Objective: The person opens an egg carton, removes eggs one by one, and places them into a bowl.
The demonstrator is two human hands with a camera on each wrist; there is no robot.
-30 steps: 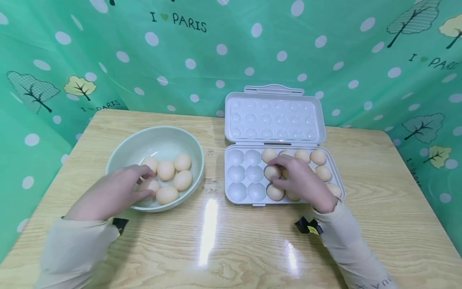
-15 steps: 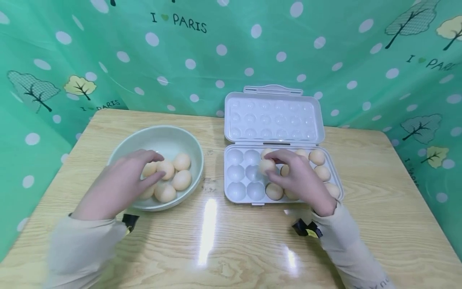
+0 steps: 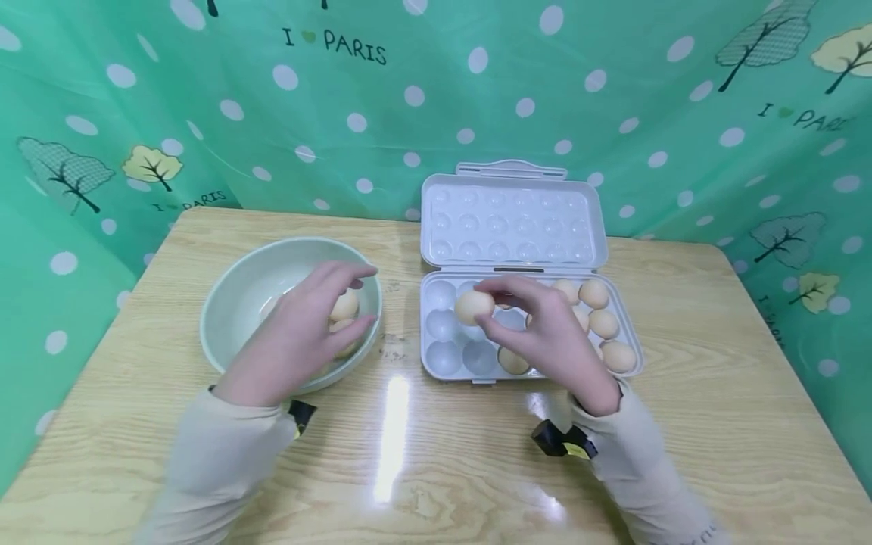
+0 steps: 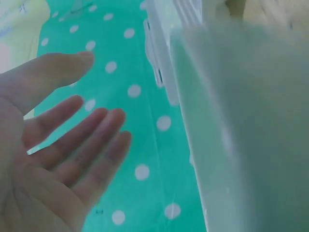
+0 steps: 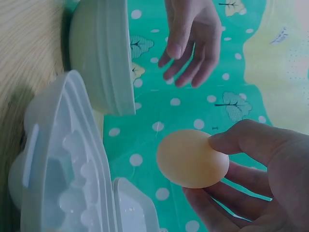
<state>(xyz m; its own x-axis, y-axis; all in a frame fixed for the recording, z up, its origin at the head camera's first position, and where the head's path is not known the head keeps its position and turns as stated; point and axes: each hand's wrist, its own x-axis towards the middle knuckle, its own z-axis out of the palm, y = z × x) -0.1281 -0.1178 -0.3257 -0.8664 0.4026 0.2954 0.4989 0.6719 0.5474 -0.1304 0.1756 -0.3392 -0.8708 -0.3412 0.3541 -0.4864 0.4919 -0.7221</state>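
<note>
My right hand (image 3: 555,329) pinches a pale brown egg (image 3: 474,308) between thumb and fingers, raised over the left part of the egg carton (image 3: 431,369). In the right wrist view the same egg (image 5: 192,158) is held clear of the carton. My left hand (image 3: 293,333) is over the pale green bowl (image 3: 235,280), thumb and fingers spread with nothing between them. Its fingers (image 4: 94,154) are loosely bent in the left wrist view. A few eggs (image 3: 345,305) show in the bowl past this hand; others there are hidden behind it.
The carton's lid (image 3: 514,223) leans back, raised on its hinge. Several eggs (image 3: 603,324) sit in the carton's right-hand cups, and the two left columns of cups hold none. A polka-dot curtain (image 3: 381,91) hangs behind the wooden table (image 3: 463,469).
The right hand has lifted an egg out of the carton's middle row and carried it left. Leaving the eggs in the bowl, the left hand has risen and moved right, with nothing held.
</note>
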